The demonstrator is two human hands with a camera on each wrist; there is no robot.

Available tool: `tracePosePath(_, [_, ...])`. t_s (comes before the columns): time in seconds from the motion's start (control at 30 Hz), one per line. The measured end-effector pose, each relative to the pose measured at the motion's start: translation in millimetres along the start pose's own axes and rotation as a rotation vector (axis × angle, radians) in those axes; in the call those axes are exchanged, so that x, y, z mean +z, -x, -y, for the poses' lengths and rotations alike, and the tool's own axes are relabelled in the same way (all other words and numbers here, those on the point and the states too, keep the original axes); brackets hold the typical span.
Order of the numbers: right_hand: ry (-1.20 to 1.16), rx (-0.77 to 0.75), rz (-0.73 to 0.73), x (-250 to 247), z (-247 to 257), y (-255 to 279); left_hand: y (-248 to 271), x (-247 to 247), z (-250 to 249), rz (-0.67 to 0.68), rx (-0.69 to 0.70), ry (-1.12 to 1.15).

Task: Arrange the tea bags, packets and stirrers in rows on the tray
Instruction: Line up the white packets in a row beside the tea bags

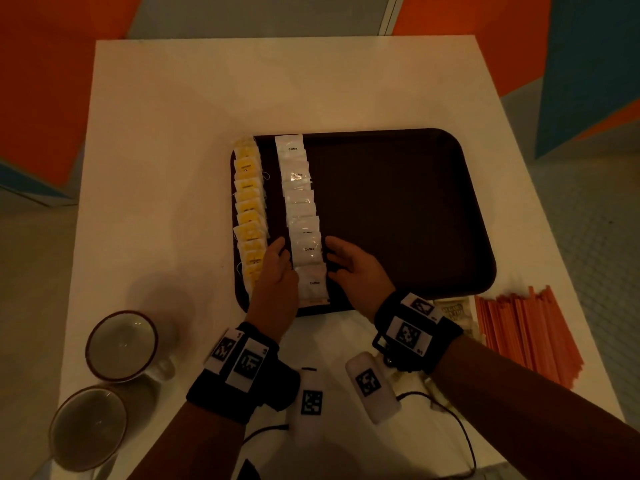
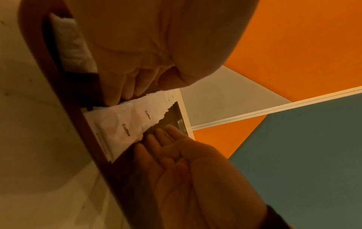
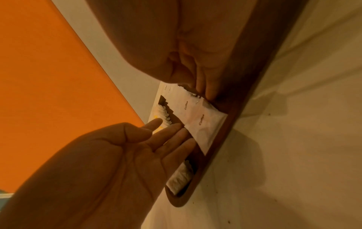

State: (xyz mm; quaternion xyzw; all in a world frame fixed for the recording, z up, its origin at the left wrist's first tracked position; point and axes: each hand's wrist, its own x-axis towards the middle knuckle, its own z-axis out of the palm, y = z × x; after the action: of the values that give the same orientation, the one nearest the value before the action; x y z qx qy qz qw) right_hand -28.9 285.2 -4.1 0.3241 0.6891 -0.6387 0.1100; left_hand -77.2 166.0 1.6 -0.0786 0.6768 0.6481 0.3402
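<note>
A dark brown tray lies on the white table. Along its left edge runs a row of yellow tea bags. Beside them is a row of white coffee packets, overlapping from far to near. My left hand stands on edge, straight fingers against the left side of the near packets. My right hand mirrors it on the right side, fingers straight against the packets' edge. Neither hand holds anything. Orange stirrers lie in a heap off the tray at the right.
Two empty cups stand at the table's near left corner. A few brown packets lie between the tray and the stirrers. The tray's right half is bare. A cable trails near my right forearm.
</note>
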Motion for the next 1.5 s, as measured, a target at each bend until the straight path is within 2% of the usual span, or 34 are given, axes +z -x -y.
tracePosePath(0.07, [-0.022,-0.017,0.039,4,3,-3,0,1,0,0.012,0.014,0.005])
tracePosePath(0.23, [-0.018,-0.036,0.006,7,4,-3,-3,1,0,0.025,0.063,0.006])
tracePosePath(0.67, [0.03,0.032,-0.002,4,-6,13,3,-3,7,0.005,0.01,0.027])
tracePosePath(1.0, [0.04,-0.016,-0.077,9,-14,8,6,0,7,-0.017,0.079,0.037])
tracePosePath(1.27, [0.119,-0.021,-0.037,4,-15,16,11,2,11,0.018,0.097,-0.006])
tracePosePath(1.5, [0.065,-0.006,0.016,4,-11,17,10,1,15,0.013,0.084,-0.011])
